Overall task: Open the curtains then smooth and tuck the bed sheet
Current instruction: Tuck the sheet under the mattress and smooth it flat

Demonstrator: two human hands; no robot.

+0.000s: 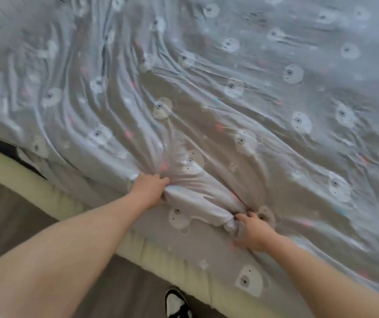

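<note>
Grey cotton bed sheet printed with white bear faces and small pink marks, spread over the whole bed and hanging down its near side. Heavily wrinkled, with long folds fanning out across the surface from one gathered point at the near edge. Bunched there into a thick twisted roll of fabric, running between the two hands.

Left hand at the upper end of the roll, fingers curled and closed tight round the gathered cloth, thumb side toward the bed. Bare forearm reaching in from lower left.

Right hand at the lower end of the roll, just beside a bear print, fingers curled round the knot of cloth and pinching it; fingertips partly buried in the folds, so exact lay hard to tell. Bare forearm coming in from lower right.

Pale yellow-green padded bed edge below the sheet, running diagonally from left to bottom centre. Dark gap showing at far left where the sheet lifts off it. Grey-brown wood-look floor beneath. Black-and-white shoe at the bottom edge, close to the bed. Blurred throughout.
</note>
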